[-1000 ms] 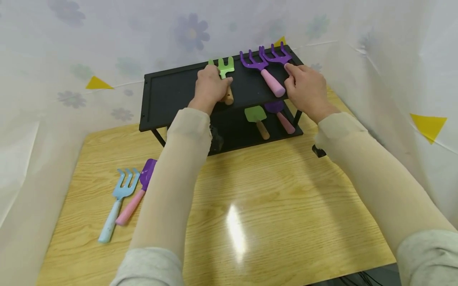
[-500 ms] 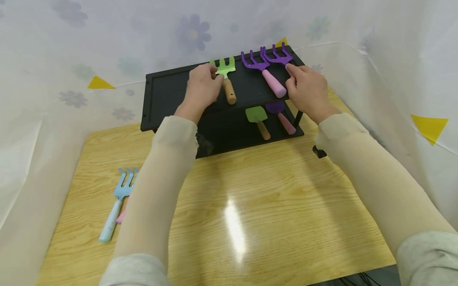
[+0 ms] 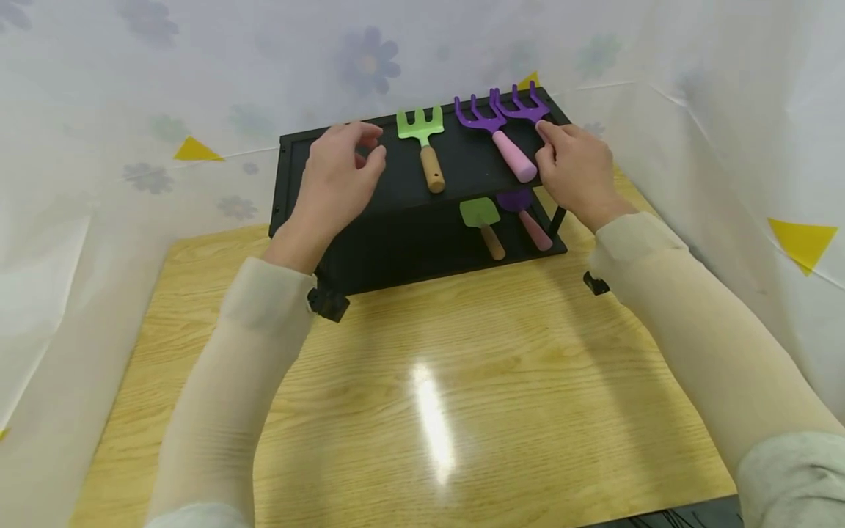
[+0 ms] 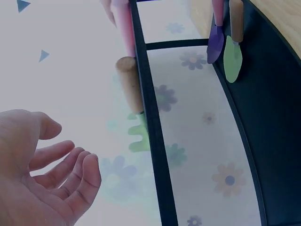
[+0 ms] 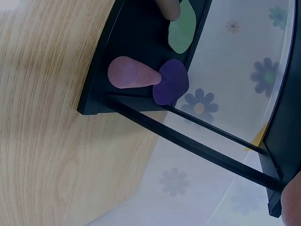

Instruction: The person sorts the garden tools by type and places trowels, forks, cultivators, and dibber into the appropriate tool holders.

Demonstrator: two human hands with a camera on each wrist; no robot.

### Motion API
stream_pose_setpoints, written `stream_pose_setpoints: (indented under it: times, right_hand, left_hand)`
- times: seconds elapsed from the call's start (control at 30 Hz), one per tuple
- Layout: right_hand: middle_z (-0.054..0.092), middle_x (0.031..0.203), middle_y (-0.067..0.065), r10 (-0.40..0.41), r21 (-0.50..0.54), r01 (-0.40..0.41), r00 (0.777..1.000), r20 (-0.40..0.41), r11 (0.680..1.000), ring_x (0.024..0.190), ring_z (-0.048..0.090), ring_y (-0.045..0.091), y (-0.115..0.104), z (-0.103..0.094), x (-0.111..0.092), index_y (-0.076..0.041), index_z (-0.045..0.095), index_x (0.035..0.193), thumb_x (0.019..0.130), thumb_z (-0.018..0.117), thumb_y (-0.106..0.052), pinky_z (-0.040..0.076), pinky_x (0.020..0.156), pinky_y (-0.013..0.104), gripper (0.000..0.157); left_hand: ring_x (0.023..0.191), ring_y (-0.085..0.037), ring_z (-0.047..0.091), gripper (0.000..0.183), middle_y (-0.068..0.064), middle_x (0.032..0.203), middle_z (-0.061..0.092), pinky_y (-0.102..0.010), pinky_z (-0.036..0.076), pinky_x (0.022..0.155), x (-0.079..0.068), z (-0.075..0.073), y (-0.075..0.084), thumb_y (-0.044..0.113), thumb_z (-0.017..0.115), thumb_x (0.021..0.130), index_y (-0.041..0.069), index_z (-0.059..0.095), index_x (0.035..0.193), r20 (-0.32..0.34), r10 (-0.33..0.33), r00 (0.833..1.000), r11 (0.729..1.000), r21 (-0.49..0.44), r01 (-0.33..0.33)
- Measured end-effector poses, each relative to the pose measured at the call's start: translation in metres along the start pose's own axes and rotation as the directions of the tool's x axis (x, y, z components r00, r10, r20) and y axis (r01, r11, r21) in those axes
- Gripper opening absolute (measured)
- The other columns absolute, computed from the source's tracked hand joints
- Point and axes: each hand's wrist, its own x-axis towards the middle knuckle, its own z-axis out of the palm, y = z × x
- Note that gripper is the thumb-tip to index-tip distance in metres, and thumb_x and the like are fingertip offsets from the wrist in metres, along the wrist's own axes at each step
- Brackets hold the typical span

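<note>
My left hand (image 3: 339, 176) hovers over the left part of the black two-tier rack (image 3: 396, 205), fingers loosely bent and holding nothing; the left wrist view shows its palm bare. To its right lies a light-green hand fork (image 3: 432, 169) with a wooden handle on the top shelf. Further right on that shelf is a purple hand fork (image 3: 513, 156) with a pink handle. My right hand (image 3: 577, 165) grips a second purple hand fork (image 3: 524, 110) at the right end; its handle is hidden under the fingers, and its tines overlap those of the first.
On the lower shelf lie a green trowel (image 3: 480, 213) with a wooden handle and a purple trowel (image 5: 171, 82) with a pink handle. The rack stands at the back of a wooden table (image 3: 528, 381), before a flower-patterned sheet (image 3: 290, 66). A thin post (image 5: 188, 141) joins the shelves.
My left hand has let go of the green fork and moved left, away from it. The left forearm now covers the blue fork and the trowel on the table. The right hand stays put.
</note>
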Motion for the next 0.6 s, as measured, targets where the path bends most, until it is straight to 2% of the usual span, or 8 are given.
stream_pose_setpoints:
  times: [0.17, 0.37, 0.6]
  right_hand:
    - [0.052, 0.136, 0.018, 0.002, -0.008, -0.002, 1.000, -0.003, 1.000, 0.116, 0.052, 0.041, 0.002, 0.001, 0.000, -0.013, 0.044, 0.145, 0.100, 0.029, -0.022, 0.042, 0.091, 0.059, 0.049]
    - [0.054, 0.133, 0.019, -0.012, -0.006, 0.012, 1.000, -0.029, 1.000, 0.112, 0.054, 0.042, 0.004, 0.000, 0.000, -0.012, 0.046, 0.143, 0.099, 0.031, -0.021, 0.043, 0.089, 0.059, 0.047]
    - [0.054, 0.133, 0.018, -0.003, -0.004, 0.003, 0.999, -0.040, 1.000, 0.111, 0.055, 0.043, 0.006, -0.001, 0.000, -0.013, 0.047, 0.143, 0.100, 0.031, -0.021, 0.044, 0.086, 0.060, 0.047]
  left_hand:
    - [0.087, -0.015, 0.054, 0.034, -0.005, 0.116, 0.058, -0.031, 0.045, 0.076, -0.019, -0.007, -0.014, 0.027, 0.049, 0.099, 0.013, 0.059, 0.128, -0.089, 0.072, 0.993, 0.996, -0.042, -0.076]
    - [0.083, -0.021, 0.055, 0.030, -0.010, 0.109, 0.060, -0.033, 0.042, 0.073, -0.039, -0.011, -0.027, 0.018, 0.051, 0.098, 0.006, 0.062, 0.123, -0.189, 0.149, 0.971, 0.983, -0.078, -0.166]
    - [0.083, -0.020, 0.056, 0.030, -0.009, 0.108, 0.061, -0.031, 0.042, 0.067, -0.058, -0.013, -0.036, 0.016, 0.052, 0.097, 0.006, 0.063, 0.123, -0.229, 0.191, 0.954, 0.975, -0.071, -0.212]
